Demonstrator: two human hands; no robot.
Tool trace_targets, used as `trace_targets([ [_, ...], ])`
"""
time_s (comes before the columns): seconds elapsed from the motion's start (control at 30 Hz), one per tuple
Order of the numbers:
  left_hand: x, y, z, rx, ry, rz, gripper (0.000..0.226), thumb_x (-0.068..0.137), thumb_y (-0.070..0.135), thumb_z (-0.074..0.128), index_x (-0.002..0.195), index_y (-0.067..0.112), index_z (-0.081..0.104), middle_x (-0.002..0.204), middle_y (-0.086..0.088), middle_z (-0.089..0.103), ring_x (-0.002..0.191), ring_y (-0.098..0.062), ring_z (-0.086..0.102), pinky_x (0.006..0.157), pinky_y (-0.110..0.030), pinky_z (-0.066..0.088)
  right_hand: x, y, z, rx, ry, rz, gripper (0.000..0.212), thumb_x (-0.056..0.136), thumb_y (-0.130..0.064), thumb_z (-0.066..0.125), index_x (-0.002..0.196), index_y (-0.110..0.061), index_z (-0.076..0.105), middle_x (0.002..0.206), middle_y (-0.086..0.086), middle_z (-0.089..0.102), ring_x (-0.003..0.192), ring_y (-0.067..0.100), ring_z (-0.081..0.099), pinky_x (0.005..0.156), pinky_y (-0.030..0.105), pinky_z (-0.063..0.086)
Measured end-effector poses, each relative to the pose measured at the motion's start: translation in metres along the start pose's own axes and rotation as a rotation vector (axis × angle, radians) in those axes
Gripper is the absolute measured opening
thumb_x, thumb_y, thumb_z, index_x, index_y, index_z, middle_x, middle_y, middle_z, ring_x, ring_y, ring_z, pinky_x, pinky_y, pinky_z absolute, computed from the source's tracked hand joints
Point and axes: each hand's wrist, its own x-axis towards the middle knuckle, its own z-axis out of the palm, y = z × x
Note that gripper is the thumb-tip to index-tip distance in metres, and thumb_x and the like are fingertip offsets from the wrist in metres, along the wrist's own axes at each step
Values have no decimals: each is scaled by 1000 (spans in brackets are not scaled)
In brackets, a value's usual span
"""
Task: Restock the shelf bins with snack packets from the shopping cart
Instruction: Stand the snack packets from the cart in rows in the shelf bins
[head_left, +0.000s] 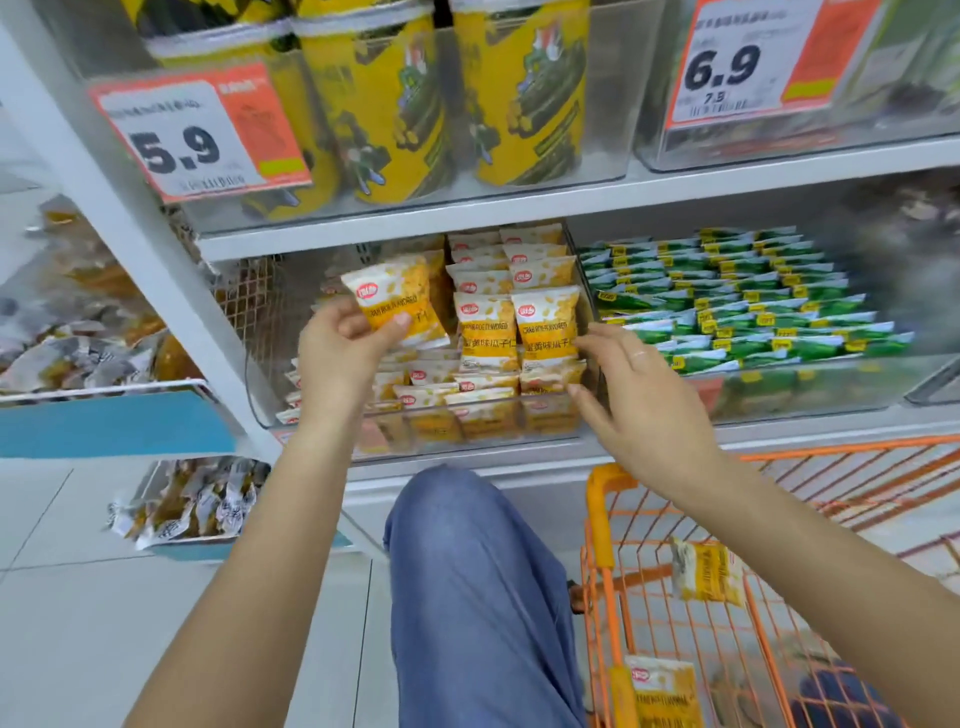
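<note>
The left hand (345, 345) pinches a yellow-and-white snack packet (396, 304) above the clear plastic shelf bin (415, 421) (half filled with matching packets). The right hand (641, 397), fingers straight and apart, touches the bin's right front corner. Two more packets lie in the orange wire shopping cart (602, 519).

glossy foil snack packets (545, 325), clear plastic bin (467, 426), orange wire cart (675, 519)
</note>
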Motion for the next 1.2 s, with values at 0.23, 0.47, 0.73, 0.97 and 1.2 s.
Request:
trace_targets([
  [0.23, 63, -23, 37, 168, 91, -105, 45, 75, 28, 81, 111, 6, 67, 108, -7, 70, 99, -24, 66, 89, -36, 53, -14, 6, 19, -100, -4, -75, 44, 88, -23, 60, 128, -7, 56, 145, 12, 43, 123, 31, 50, 78, 39, 54],
  [0.47, 65, -28, 56, 221, 94, -84, 44, 80, 27, 77, 114, 8, 58, 105, -2, 65, 94, -15, 60, 57, -10, 42, -15, 6, 21, -90, 7, -99, 39, 86, -21, 50, 122, -8, 60, 142, 11, 47, 124, 28, 47, 88, 38, 51],
  [0.73, -11, 4, 45, 195, 126, 361, 22, 91, 21, 55, 111, 13, 62, 101, 11, 60, 96, -7, 56, 79, -11, 39, -38, 22, -16, 237, 59, -154, 29, 93, -26, 48, 110, -11, 66, 115, 4, 65, 109, 20, 56, 93, 28, 40],
  [0.97, -159, 4, 94, 310, -666, 655, 21, 89, 32, 49, 92, 25, 68, 87, 23, 60, 89, 0, 52, 80, -14, 39, -125, 91, -31, -77, -496, -291, 28, 96, -34, 44, 95, -21, 69, 70, -6, 68, 59, 13, 63, 51, 19, 37],
  [1.2, -185, -14, 128, 906, -898, 889, 32, 98, 45, 38, 116, 28, 58, 113, 8, 65, 109, -17, 58, 85, -32, 41, -163, 112, 8, 19, -1209, 175, 42, 97, -43, 47, 133, -21, 52, 126, -2, 61, 108, 19, 58, 84, 25, 40],
])
